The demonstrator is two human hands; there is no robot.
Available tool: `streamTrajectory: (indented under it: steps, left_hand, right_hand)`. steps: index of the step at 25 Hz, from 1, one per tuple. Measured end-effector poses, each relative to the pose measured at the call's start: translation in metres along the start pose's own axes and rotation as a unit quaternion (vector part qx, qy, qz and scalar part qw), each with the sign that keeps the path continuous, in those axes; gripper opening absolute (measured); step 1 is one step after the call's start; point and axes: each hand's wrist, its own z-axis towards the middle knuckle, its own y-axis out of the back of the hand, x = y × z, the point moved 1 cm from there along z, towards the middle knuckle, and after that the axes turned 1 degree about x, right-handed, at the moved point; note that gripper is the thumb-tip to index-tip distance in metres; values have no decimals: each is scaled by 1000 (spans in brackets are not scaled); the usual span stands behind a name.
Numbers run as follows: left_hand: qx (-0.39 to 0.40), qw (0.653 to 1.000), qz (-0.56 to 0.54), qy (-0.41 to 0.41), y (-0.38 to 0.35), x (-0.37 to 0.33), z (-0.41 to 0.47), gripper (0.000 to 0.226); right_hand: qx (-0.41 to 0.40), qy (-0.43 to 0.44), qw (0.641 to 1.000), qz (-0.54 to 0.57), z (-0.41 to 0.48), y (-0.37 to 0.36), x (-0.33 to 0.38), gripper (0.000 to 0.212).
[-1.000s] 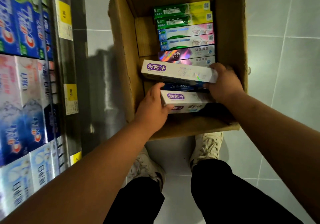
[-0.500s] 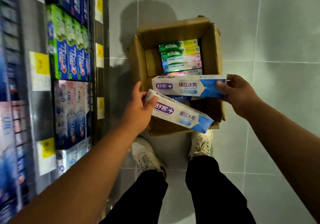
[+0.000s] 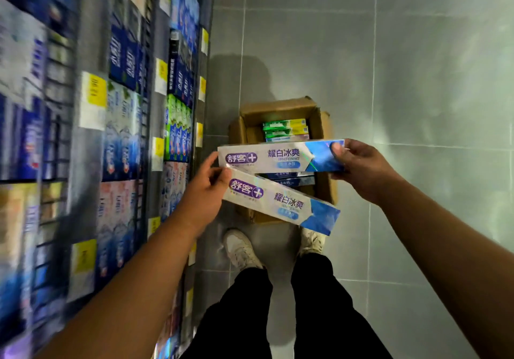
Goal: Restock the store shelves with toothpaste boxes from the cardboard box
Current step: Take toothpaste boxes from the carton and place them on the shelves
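Observation:
My left hand grips the left end of a white and blue toothpaste box that slants down to the right. My right hand holds the right end of a second, matching toothpaste box, level and just above the first. Both boxes are up in the air over the open cardboard box on the floor. Inside it lie several more toothpaste boxes, green, yellow and blue. The store shelves on my left are packed with toothpaste boxes.
Yellow price tags run along the shelf edges. The floor is grey tile, bare to the right of the cardboard box. My two feet in pale shoes stand just behind the box, close to the shelf base.
Both hands have lifted their toothpaste boxes out of the cardboard box and upward. My view has risen and pulled back, so the carton looks smaller and more shelves show on the left.

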Motion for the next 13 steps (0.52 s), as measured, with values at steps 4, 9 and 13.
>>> streamTrajectory:
  steps: [4, 9, 13]
  left_hand:
    - [-14, 998, -14, -53, 44, -52, -69, 44]
    - [-111, 984, -90, -107, 85, -113, -160, 42]
    - [-192, 967, -123, -117, 115, -133, -231, 49]
  right_hand:
    - [9, 63, 998, -6, -61, -25, 79, 21]
    - [27, 132, 991, 3, -128, -57, 165, 20]
    - [91, 167, 982, 0, -171, -73, 222, 21]
